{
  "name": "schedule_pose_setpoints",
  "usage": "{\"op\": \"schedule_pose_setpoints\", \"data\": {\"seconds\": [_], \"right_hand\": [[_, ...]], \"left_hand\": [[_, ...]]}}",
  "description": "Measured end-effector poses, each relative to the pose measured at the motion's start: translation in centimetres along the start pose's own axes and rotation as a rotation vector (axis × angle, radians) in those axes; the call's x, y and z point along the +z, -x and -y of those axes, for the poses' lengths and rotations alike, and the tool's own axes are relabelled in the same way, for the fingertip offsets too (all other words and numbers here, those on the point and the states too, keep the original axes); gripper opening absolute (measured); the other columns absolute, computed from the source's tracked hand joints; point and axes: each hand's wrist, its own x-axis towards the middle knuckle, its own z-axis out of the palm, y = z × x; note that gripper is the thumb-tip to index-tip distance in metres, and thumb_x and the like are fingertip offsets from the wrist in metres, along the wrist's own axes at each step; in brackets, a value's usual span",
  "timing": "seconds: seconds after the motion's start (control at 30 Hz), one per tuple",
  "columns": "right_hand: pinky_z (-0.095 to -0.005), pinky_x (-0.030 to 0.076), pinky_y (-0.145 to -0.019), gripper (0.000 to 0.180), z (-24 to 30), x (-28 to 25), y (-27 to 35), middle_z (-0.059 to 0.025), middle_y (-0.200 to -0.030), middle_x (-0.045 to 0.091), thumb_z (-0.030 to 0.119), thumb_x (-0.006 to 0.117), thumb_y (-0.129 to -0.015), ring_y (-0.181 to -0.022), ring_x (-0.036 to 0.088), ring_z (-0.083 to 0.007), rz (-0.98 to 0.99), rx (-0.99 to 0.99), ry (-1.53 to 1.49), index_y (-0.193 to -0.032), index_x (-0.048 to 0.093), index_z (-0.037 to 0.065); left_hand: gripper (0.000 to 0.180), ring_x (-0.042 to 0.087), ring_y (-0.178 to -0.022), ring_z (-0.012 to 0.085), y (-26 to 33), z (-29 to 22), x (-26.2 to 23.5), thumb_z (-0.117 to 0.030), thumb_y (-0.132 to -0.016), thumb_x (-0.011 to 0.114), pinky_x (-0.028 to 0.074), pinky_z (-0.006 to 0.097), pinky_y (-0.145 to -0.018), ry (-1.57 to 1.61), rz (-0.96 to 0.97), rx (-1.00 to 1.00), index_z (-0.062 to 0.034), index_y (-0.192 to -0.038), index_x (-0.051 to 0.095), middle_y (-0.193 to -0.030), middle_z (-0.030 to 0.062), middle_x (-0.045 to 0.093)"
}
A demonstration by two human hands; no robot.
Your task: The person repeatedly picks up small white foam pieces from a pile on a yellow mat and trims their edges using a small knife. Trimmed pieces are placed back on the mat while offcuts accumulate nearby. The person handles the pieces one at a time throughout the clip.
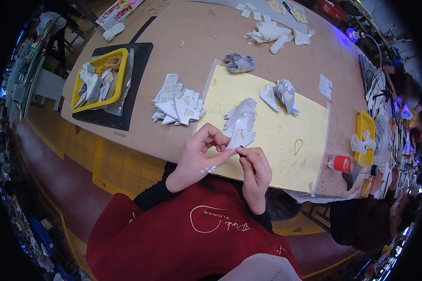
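Note:
My left hand (194, 157) is closed with thumb and fingertips on the edge of a flat white cut piece (245, 136) that has a cream patch in its middle. At the piece's near edge, my right hand (256, 175) pinches something small and dark, too small to name. Just beyond the held piece a fanned stack of grey-white cut pieces (241, 112) lies on the yellow sheet (286, 136). Small white bits stick to my left hand near the thumb's base.
Left of the sheet lies a loose pile of similar pieces (178, 103). Banded bundles (239, 62) (286, 96) and a rubber band (298, 146) lie on the sheet. A yellow tray (123, 70) stands far left; a bottle (344, 164) lies at the right edge, near another person.

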Motion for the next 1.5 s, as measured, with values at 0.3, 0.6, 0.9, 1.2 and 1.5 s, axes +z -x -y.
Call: {"op": "schedule_pose_setpoints", "data": {"seconds": [0.3,0.6,0.9,1.2,1.5], "right_hand": [[-0.0186,0.034,-0.06,0.026,-1.7,-0.9,0.5,-0.0042,-0.093,0.057,0.007,0.057,-0.096,-0.067,0.043,-0.0063,0.11,0.59,-0.867,-0.119,0.061,-0.002],[-0.021,0.041,-0.062,0.022,-0.6,-1.0,0.7,-0.0051,-0.089,0.061,-0.001,0.061,-0.09,-0.071,0.052,-0.0096,0.115,0.346,-0.656,-0.111,0.067,0.0],[-0.0263,0.045,-0.061,0.032,1.5,-0.4,0.1,-0.0082,-0.084,0.06,-0.008,0.062,-0.084,-0.068,0.057,-0.0163,0.367,-0.041,0.006,-0.113,0.069,0.001],[-0.0259,0.047,-0.058,0.032,1.6,-0.6,-0.2,-0.0119,-0.087,0.063,-0.005,0.063,-0.086,-0.068,0.059,-0.0155,0.051,0.04,0.121,-0.118,0.064,-0.003],[-0.0251,0.045,-0.055,0.029,1.5,-0.2,-0.1,-0.0108,-0.085,0.063,-0.004,0.067,-0.084,-0.064,0.057,-0.0144,-0.007,0.039,0.113,-0.114,0.066,-0.002]], "left_hand": [[0.027,0.054,-0.08,0.0077,-0.1,0.0,0.0,0.005,-0.082,0.071,0.047,0.024,-0.078,0.0,0.005,-0.027,-0.0031,-0.092,0.046,-0.089,0.0033,0.054],[0.025,0.052,-0.079,0.0071,-0.6,0.6,-0.1,0.003,-0.083,0.07,0.046,0.023,-0.076,-0.023,-0.023,-0.048,-0.0027,-0.093,0.048,-0.089,0.002,0.053],[0.025,0.052,-0.08,0.0069,-0.6,1.5,-0.3,0.001,-0.083,0.07,0.046,0.022,-0.074,-0.061,-0.087,-0.056,-0.0029,-0.096,0.049,-0.091,0.0022,0.054],[0.029,0.054,-0.085,0.0086,-0.3,0.7,0.1,0.002,-0.085,0.068,0.046,0.024,-0.078,-0.017,0.011,0.04,-0.0006,-0.11,0.053,-0.096,0.0038,0.057],[0.033,0.053,-0.092,0.012,0.2,0.3,-0.1,0.01,-0.082,0.067,0.044,0.027,-0.084,-0.06,0.072,0.097,0.0013,-0.111,0.056,-0.104,0.0061,0.057]]}}
